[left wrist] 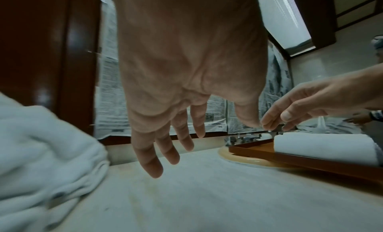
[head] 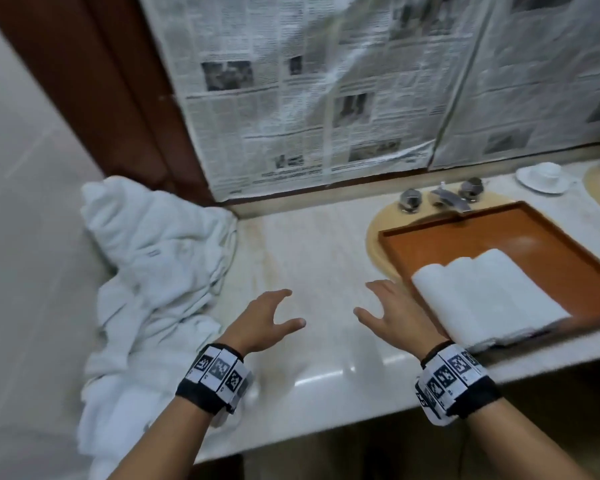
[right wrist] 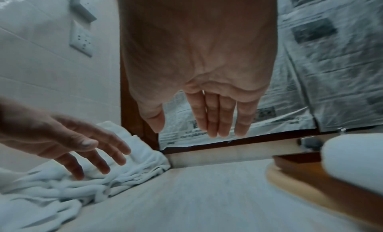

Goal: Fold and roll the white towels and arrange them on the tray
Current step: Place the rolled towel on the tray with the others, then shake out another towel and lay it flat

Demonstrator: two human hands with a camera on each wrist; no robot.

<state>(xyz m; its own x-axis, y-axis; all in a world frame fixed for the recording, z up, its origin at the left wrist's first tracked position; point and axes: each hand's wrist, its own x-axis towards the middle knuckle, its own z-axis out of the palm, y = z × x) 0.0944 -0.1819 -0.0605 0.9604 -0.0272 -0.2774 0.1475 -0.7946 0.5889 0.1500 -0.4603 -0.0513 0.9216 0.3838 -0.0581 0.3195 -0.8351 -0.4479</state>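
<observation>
A heap of loose white towels [head: 153, 278] lies crumpled on the marble counter [head: 319, 258] at the left, also in the left wrist view [left wrist: 47, 152] and the right wrist view [right wrist: 68, 189]. Three rolled white towels [head: 482, 299] lie side by side on the brown tray [head: 465, 237], which sits over the sink at the right. My left hand [head: 267, 320] hovers over the bare counter just right of the heap, fingers spread and holding nothing. My right hand [head: 388, 313] hovers just left of the tray, fingers straight and empty.
A chrome tap [head: 444, 197] stands behind the tray. A white cup on a saucer [head: 542, 176] sits at the far right. Newspaper [head: 326, 91] covers the mirror behind the counter. A tiled wall with a socket [right wrist: 81, 38] bounds the left side.
</observation>
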